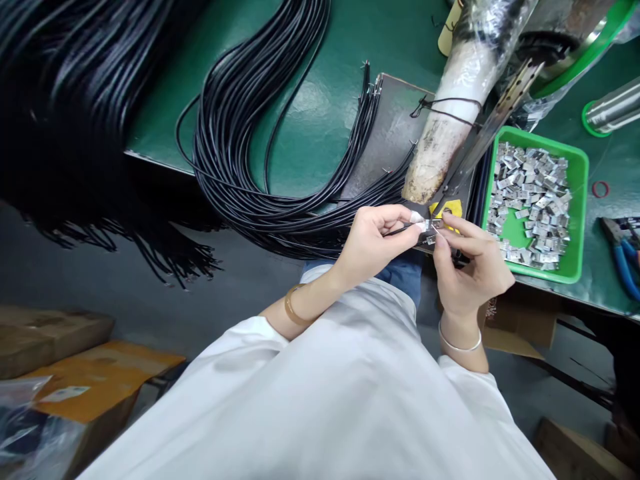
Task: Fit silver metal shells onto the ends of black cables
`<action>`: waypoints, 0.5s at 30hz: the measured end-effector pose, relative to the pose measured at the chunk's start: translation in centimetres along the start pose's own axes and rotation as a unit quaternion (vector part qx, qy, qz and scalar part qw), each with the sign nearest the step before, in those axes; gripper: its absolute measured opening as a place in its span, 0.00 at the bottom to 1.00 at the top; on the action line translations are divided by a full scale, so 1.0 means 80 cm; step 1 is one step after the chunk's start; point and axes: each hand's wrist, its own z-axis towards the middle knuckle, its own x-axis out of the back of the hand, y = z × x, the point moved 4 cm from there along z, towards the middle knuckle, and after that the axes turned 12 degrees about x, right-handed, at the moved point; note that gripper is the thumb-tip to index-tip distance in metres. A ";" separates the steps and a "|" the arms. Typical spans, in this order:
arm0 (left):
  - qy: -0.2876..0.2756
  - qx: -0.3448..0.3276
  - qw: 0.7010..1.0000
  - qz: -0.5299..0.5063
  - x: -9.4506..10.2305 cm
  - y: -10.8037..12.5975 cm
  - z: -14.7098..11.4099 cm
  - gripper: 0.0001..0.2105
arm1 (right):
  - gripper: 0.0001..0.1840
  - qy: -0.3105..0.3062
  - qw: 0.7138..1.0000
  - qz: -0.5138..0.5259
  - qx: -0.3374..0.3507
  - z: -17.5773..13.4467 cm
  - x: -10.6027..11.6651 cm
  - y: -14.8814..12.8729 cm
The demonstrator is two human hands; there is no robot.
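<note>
My left hand [376,235], with white covering on its fingertips, is closed on the end of a black cable [397,231]. A small silver metal connector [431,235] sits at that cable end, between my two hands. My right hand [470,259] is pinched close to the connector's right side; what lies between its fingertips is too small to make out. Just above the connector, the dark tip of a slanted metal tool [453,183], apparently a soldering iron, points down. Beneath the tip is a yellow pad [447,208].
A thick bundle of black cables [235,133] curves over the green table [310,100]. At right, a green tray [577,200] holds many metal connectors. A plastic-wrapped white tube [440,120] slants above my hands. Blue-handled pliers [623,257] lie far right. More cables [75,133] hang at left.
</note>
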 end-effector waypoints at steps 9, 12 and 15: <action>0.018 -0.010 0.999 0.035 0.000 0.011 0.001 0.07 | 0.12 -0.019 1.000 -0.015 0.014 0.016 -0.001 -0.005; 0.001 -0.001 1.000 0.023 0.000 0.012 0.001 0.08 | 0.12 -0.012 1.000 -0.014 0.018 0.016 0.001 -0.008; -0.022 0.011 1.000 0.014 0.002 0.008 0.002 0.08 | 0.12 -0.018 1.000 0.000 0.013 0.012 0.002 -0.009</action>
